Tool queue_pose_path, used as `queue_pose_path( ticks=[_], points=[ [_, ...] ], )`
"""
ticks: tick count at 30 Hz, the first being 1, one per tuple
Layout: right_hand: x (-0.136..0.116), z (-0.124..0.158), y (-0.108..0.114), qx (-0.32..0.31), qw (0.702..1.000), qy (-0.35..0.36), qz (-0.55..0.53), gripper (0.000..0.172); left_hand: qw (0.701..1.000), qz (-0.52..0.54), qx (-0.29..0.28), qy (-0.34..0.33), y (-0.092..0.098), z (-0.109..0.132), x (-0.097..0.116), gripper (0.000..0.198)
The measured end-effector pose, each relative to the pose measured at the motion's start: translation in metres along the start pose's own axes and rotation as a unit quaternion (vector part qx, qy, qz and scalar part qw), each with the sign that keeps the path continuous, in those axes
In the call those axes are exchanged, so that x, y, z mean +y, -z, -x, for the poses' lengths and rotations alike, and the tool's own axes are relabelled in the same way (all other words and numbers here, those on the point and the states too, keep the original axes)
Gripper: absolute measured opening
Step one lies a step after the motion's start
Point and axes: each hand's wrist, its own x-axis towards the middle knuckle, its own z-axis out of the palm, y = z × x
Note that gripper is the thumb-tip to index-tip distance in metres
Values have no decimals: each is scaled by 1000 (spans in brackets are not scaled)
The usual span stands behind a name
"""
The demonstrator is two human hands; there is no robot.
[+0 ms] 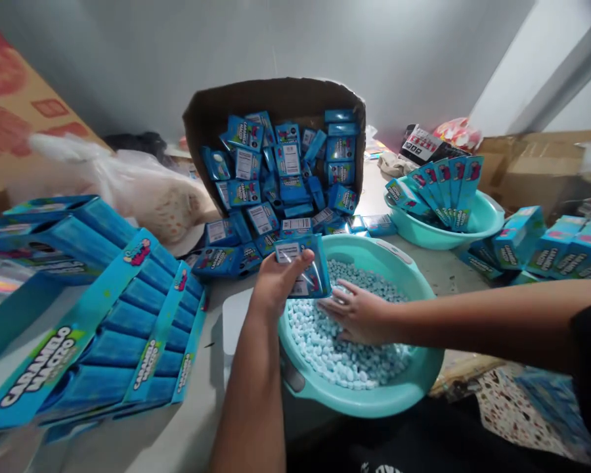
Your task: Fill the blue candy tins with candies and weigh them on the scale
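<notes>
My left hand [278, 279] grips a small blue candy box [312, 269] with a clear window, thumb across its front. The box is held tilted over the left rim of a turquoise basin [421, 368]. Pale blue candies [345, 364] fill the basin's bottom in a thick layer. My right hand [357, 312] reaches in from the right and rests in the candies. Its fingers are stretched out and a little apart, pointing toward the box, with the tips partly sunk among the candies.
A cardboard carton [276, 92] tipped toward me spills blue candy boxes onto the table behind the basin. Display trays [118, 328] of blue boxes stand at the left. A smaller turquoise bowl [433, 230] with flat cartons and more boxes [561, 246] are at the right.
</notes>
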Motion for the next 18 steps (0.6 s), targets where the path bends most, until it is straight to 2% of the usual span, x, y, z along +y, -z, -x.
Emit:
queue_pose_path(
  ticks=[3,5,7,9,12,15,18],
  points=[
    [39,-14,8,6,999,32,-26,57,1000,-10,-13,16,6,-3,-6,54],
    [61,-27,16,45,994,2,-100,48,998,-30,-49,-4,10,-1,-6,50],
    [72,-41,20,69,974,-52,-211,41,992,-80,-89,-40,11,3,-7,50],
    [75,-51,17,60,948,-87,-299,39,983,-132,-112,-65,12,6,-8,58],
    [72,-54,9,28,931,-114,-345,39,974,-167,-136,-74,11,7,-13,77],
    [69,-47,8,-9,916,-122,-383,39,976,-148,-150,-64,11,5,-17,75],
    [60,-38,12,-38,903,-117,-411,46,981,-127,-126,-71,8,5,-17,70]
  ],
)
